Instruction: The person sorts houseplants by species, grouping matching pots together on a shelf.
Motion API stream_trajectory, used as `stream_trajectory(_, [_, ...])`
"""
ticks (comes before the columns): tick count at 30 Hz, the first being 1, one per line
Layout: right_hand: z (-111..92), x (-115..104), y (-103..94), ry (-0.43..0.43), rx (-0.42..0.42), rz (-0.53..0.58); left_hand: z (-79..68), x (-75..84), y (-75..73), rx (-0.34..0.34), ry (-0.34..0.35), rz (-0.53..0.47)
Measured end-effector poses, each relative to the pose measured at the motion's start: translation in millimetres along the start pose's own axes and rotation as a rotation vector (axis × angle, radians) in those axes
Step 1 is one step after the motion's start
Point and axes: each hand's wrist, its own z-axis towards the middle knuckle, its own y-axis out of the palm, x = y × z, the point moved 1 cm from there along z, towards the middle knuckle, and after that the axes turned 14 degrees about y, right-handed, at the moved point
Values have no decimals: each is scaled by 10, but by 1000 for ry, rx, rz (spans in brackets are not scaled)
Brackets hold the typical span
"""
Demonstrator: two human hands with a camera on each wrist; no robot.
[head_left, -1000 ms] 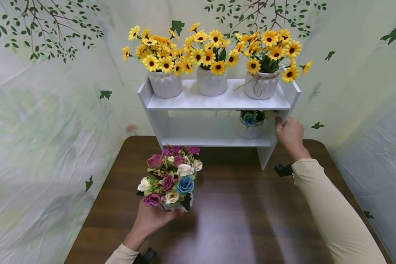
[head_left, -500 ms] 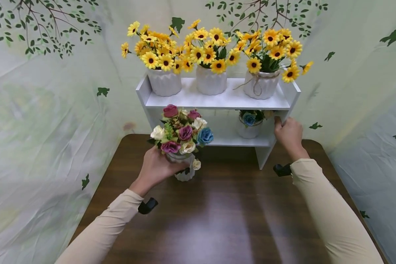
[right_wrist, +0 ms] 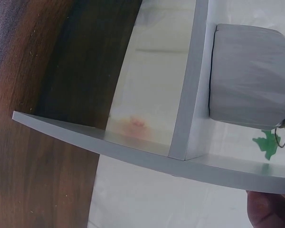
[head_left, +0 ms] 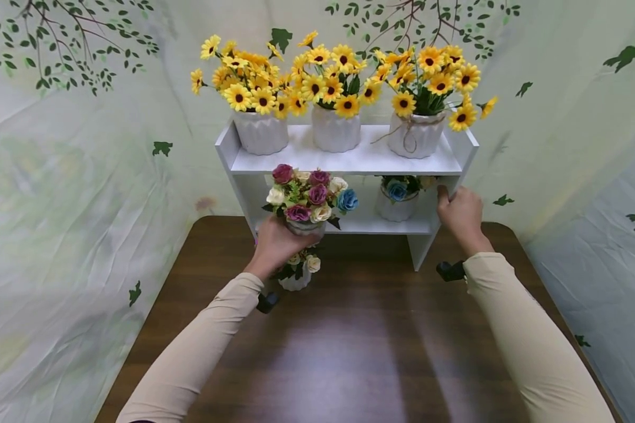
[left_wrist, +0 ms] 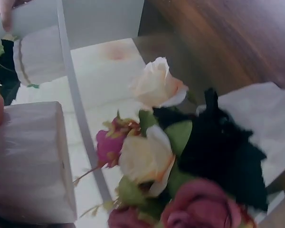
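Observation:
My left hand [head_left: 276, 244] grips a white flower pot [head_left: 306, 228] holding purple, cream and blue roses [head_left: 317, 195], upright in front of the lower shelf's left half. In the left wrist view, that pot [left_wrist: 31, 161] lies at the left edge, with part of a finger on it. My right hand [head_left: 461, 214] holds the right side panel of a white two-tier shelf [head_left: 291, 166]; its thumb [right_wrist: 263, 209] shows beside the panel in the right wrist view. On the lower tier, at the right, stands another white pot [head_left: 398, 208] with a blue rose.
Three white pots with yellow daisies, left [head_left: 261, 134], middle [head_left: 336, 130] and right [head_left: 417, 136], line the top tier. Below my left hand, another rose pot [head_left: 295, 279] stands on the brown table [head_left: 349, 352], partly hidden. A leaf-patterned cloth [head_left: 84, 176] hangs behind.
My left hand has carried the rose pot forward and up from over the table to the lower shelf's front, uncovering the second pot behind it. The right hand stays on the shelf's side.

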Motion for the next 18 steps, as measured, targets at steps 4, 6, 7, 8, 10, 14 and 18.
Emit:
stream_trajectory(4, [5, -4, 4, 8, -4, 4, 35, -31, 103, 1, -23, -22])
stream_trajectory(6, [3, 0, 12, 6, 1, 7, 55, -39, 135, 1, -29, -16])
stream_trajectory(7, [2, 2, 17, 4, 4, 8, 67, -38, 145, 1, -32, -9])
stream_trajectory(8, [2, 4, 21, 4, 5, 9, 83, -37, 153, -1, -34, -5])
stream_trajectory(10, [2, 9, 26, 4, 8, 9, 120, -28, 162, -11, -48, 3])
stream_trajectory(14, [0, 14, 24, 2, 15, 6, 219, -10, 186, -52, -65, -10])
stream_trajectory(18, [-2, 8, 15, 1, 18, 7, 348, -5, 235, -76, -77, -18])
